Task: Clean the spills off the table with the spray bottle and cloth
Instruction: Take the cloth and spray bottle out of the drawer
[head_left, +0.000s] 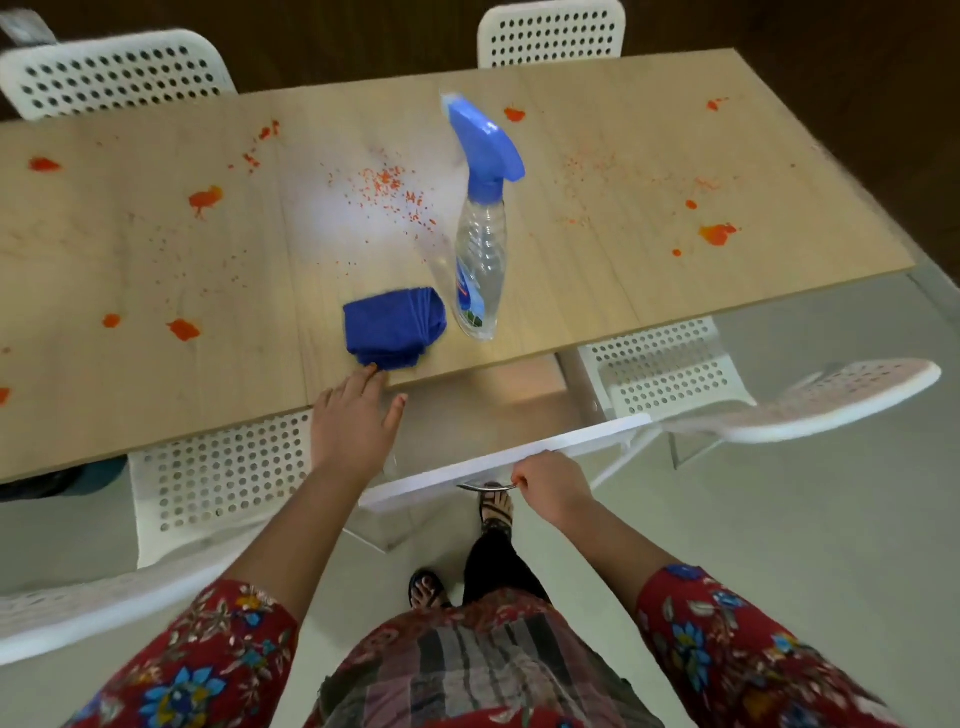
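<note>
Spray bottle (480, 249) upright beside cloth (395, 327); right hand (550, 486) grips drawer handle (483, 487).

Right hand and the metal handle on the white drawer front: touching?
Touching. Head view: the right hand curls its fingers round the right end of the metal handle.

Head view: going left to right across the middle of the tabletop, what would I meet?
Left orange spill → blue cloth → spray bottle → right orange spill.
</note>
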